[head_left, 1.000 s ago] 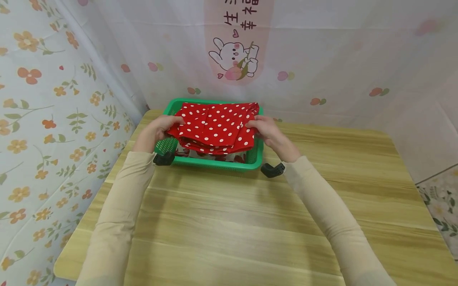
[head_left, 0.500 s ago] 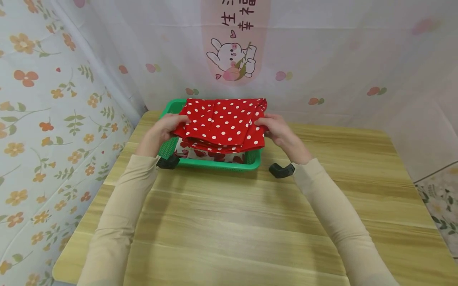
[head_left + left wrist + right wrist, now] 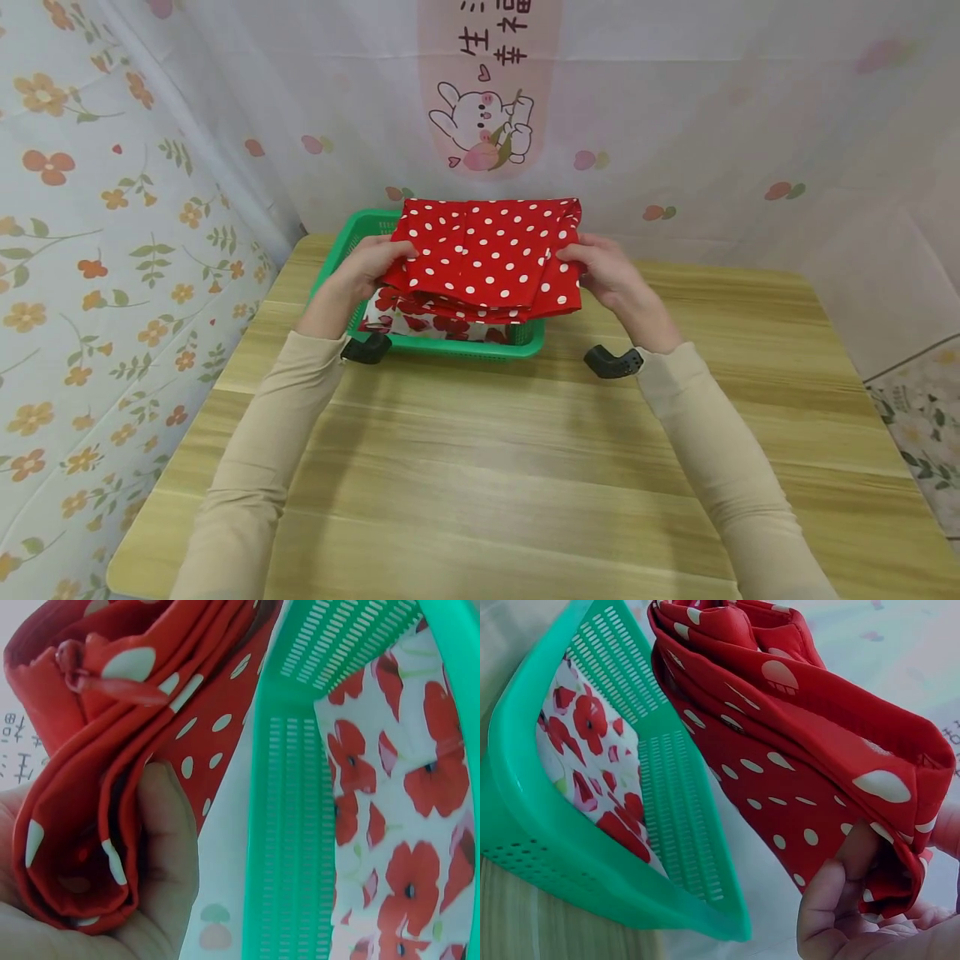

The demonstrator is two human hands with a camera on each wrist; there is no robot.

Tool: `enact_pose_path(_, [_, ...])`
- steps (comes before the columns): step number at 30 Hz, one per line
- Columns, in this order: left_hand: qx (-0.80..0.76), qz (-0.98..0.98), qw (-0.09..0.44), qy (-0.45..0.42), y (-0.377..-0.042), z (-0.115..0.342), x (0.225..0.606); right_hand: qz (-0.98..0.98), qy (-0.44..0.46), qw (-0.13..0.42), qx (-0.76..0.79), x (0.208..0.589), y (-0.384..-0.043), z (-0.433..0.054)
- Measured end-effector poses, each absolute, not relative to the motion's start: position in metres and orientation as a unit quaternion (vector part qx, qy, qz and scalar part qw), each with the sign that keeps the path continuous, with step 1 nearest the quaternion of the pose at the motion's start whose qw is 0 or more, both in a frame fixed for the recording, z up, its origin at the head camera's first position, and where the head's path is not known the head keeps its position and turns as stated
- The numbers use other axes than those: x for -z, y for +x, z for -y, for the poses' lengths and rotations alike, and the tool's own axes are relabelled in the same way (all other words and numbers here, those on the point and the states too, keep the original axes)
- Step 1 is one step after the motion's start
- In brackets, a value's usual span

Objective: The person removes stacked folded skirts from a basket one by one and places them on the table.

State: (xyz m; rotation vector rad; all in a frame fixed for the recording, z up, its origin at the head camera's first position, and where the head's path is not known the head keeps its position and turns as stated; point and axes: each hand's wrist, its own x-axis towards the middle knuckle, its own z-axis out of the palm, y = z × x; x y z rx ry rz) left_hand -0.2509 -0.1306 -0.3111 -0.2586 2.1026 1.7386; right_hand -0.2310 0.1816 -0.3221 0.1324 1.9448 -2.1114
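Note:
A folded red cloth with white polka dots point(image 3: 487, 254) is held up above a green plastic basket point(image 3: 528, 342). My left hand point(image 3: 367, 262) grips its left end, thumb on top and fingers curled beneath, as the left wrist view shows at the rolled fold. At the right end, my right hand point(image 3: 603, 267) pinches the cloth the same way, with fingers under the layers point(image 3: 840, 900). Inside the basket lies a white cloth with red flowers point(image 3: 412, 892), partly hidden in the head view by the dotted cloth.
The basket stands at the back left of a wood-grain table point(image 3: 480, 467). Behind it hangs a pale curtain point(image 3: 660, 125) with a rabbit print; a flowered curtain point(image 3: 90, 333) hangs along the left. Black wrist mounts point(image 3: 613, 362) stick out below both sleeves.
Both hands have raised the red dotted cloth out of the basket and shifted it to the right. More of the flowered cloth beneath now shows.

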Motion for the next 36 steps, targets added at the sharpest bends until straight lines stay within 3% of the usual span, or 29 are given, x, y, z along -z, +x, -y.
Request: enact_pose_path(36, [-0.644,-0.737,0.201,-0.036,-0.235,0.049,0.317,-0.653,0.078,0.109,0.745,0.312,-0.19,-0.256])
